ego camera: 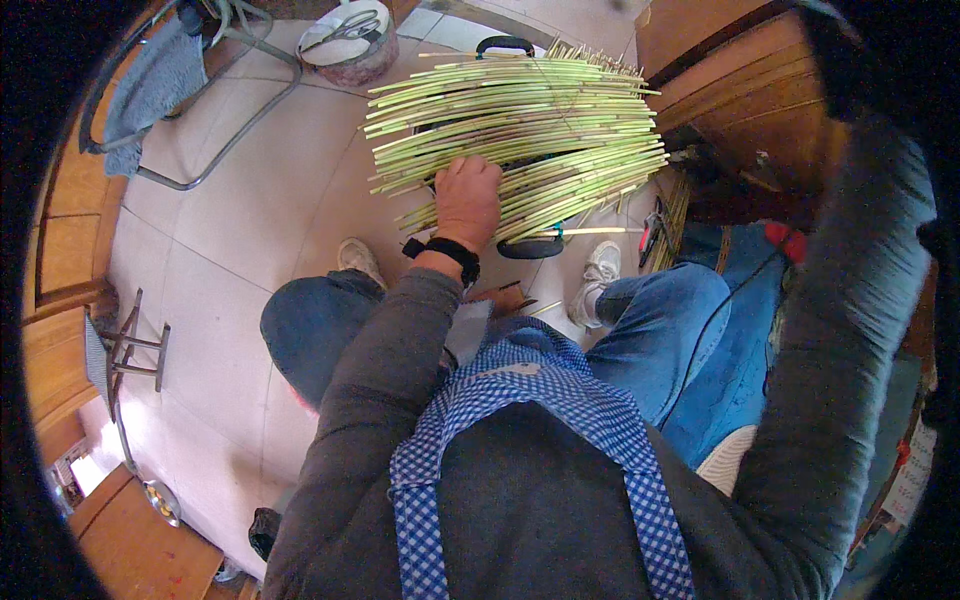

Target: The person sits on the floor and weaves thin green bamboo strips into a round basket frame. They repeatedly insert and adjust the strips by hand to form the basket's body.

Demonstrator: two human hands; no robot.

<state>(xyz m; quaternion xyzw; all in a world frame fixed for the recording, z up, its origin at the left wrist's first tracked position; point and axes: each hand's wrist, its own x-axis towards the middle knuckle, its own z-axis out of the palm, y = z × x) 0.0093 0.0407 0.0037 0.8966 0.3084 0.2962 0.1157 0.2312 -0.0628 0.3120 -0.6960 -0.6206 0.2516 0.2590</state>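
Note:
My left hand (469, 199) rests back up on the near part of a wide layer of thin green plant stalks (517, 127), fingers curled down among them; whether it grips any is hidden. The stalks lie side by side across a support with black padded handles, one at the far side (505, 46) and one at the near side (531, 247). A pale stalk (604, 231) sticks out to the right beside the near handle. My right arm reaches up along the right edge of the view, and its hand is out of view.
Metal scissors (352, 27) lie on a white-topped round container (360, 64). A red-handled tool (649, 238) and more stalks (675, 217) are right of my shoe. A metal-framed seat (217, 161) with a blue-grey towel (157, 86) stands far left, a folding stool (135, 352) nearer. Wooden furniture borders both sides.

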